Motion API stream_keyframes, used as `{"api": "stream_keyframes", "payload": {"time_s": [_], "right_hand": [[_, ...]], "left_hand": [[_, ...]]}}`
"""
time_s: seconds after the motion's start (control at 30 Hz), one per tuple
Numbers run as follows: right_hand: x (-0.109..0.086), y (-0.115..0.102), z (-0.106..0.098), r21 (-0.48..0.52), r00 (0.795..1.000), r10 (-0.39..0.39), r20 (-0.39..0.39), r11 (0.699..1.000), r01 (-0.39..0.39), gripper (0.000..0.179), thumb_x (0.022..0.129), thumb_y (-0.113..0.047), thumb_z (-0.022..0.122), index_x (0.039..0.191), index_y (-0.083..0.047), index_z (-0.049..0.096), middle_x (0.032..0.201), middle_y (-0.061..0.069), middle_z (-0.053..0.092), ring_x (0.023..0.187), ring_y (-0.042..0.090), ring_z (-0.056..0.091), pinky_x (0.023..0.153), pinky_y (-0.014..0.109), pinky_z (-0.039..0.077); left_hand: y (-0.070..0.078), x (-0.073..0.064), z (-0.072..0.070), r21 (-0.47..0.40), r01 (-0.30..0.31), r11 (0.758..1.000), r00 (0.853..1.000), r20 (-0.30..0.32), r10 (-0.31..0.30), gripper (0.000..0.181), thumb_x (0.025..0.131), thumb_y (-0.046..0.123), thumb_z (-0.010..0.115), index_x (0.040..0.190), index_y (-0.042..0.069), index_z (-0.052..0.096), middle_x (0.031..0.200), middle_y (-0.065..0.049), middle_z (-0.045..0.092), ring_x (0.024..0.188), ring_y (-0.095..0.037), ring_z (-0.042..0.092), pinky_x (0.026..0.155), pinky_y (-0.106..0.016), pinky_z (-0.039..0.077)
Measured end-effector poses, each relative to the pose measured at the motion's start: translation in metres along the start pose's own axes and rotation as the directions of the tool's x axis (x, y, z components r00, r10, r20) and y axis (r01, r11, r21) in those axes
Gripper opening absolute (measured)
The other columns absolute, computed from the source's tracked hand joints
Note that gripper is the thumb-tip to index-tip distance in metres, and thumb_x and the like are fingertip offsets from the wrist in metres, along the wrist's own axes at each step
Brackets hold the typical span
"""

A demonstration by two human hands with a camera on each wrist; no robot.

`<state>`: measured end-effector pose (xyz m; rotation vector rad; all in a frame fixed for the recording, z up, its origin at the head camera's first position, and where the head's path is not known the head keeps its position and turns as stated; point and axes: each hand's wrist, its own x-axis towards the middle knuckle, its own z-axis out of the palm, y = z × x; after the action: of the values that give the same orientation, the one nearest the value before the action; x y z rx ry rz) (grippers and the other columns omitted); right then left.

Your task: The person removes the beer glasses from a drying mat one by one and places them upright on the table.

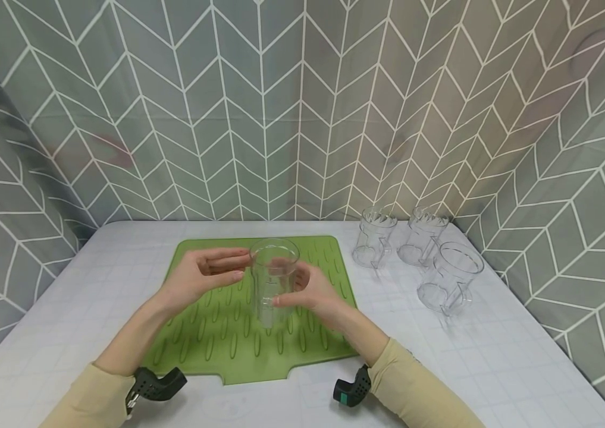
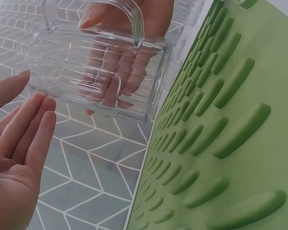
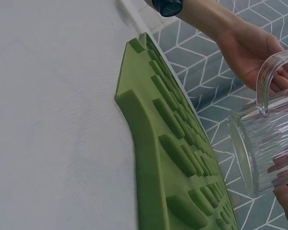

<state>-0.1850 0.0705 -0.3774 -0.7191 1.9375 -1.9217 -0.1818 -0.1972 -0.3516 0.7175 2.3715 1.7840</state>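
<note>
A clear ribbed mug (image 1: 266,274) stands upright in the air over a green drying mat (image 1: 211,333), its handle (image 3: 271,72) on the side nearest the person. My right hand (image 1: 317,294) grips the mug's side, thumb in front and fingers behind; through the clear wall the fingers show in the left wrist view. At the other side of the mug, my left hand (image 1: 200,274) has its fingers extended, fingertips right at the rim. In the right wrist view a gap shows between the mug's base (image 3: 242,155) and the mat.
Three more clear mugs stand on the white table (image 1: 398,351) to the right of the mat: a back-left mug (image 1: 372,241), a back-right mug (image 1: 421,238) and a nearer mug (image 1: 449,276). A grey curtain (image 1: 281,119) with white lines hangs behind and at the sides.
</note>
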Motion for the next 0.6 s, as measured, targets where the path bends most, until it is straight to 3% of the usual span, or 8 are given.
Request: {"api": "stream_keyframes", "payload": {"time_s": [0.13, 0.27, 0.47, 0.6], "right_hand": [[-0.0004, -0.0009, -0.0006, -0.012, 1.0, -0.019, -0.002, 1.0, 0.019, 0.071, 0.081, 0.0, 0.076, 0.146, -0.009, 0.048, 0.147, 0.011, 0.054, 0.134, 0.03, 0.049, 0.113, 0.038, 0.041], [-0.0008, -0.0024, -0.0016, -0.001, 0.999, -0.033, -0.002, 0.999, 0.033, 0.072, 0.08, 0.001, 0.075, 0.146, -0.006, 0.046, 0.146, 0.011, 0.054, 0.135, 0.033, 0.048, 0.112, 0.038, 0.042], [-0.0002, -0.0034, -0.0043, 0.023, 0.999, -0.054, 0.007, 0.998, 0.053, 0.068, 0.08, 0.003, 0.075, 0.143, -0.006, 0.05, 0.145, 0.011, 0.055, 0.138, 0.042, 0.042, 0.113, 0.036, 0.042], [0.0007, -0.0042, -0.0059, 0.014, 0.998, -0.067, 0.016, 0.998, 0.067, 0.067, 0.079, 0.005, 0.075, 0.142, -0.005, 0.051, 0.145, 0.018, 0.054, 0.136, 0.041, 0.045, 0.111, 0.034, 0.043]], "left_hand": [[-0.0008, -0.0007, 0.0005, 0.011, 0.0, 1.0, 1.0, 0.015, 0.0, 0.049, 0.094, 0.021, 0.071, 0.141, 0.011, 0.057, 0.135, -0.005, 0.065, 0.123, -0.018, 0.063, 0.104, -0.04, 0.052], [-0.0017, -0.0005, 0.0002, 0.016, 0.005, 1.0, 1.0, 0.023, -0.006, 0.049, 0.094, 0.021, 0.071, 0.14, 0.011, 0.057, 0.136, -0.006, 0.065, 0.124, -0.019, 0.063, 0.102, -0.033, 0.053], [-0.0037, 0.0003, -0.0007, -0.004, 0.002, 1.0, 1.0, 0.032, -0.002, 0.052, 0.095, 0.02, 0.07, 0.143, 0.008, 0.054, 0.137, -0.009, 0.063, 0.128, -0.035, 0.057, 0.099, -0.026, 0.054], [-0.0071, 0.001, -0.0042, 0.002, 0.0, 1.0, 1.0, 0.024, 0.0, 0.054, 0.095, 0.02, 0.07, 0.144, 0.007, 0.052, 0.139, -0.01, 0.061, 0.129, -0.031, 0.057, 0.099, -0.023, 0.052]]}}
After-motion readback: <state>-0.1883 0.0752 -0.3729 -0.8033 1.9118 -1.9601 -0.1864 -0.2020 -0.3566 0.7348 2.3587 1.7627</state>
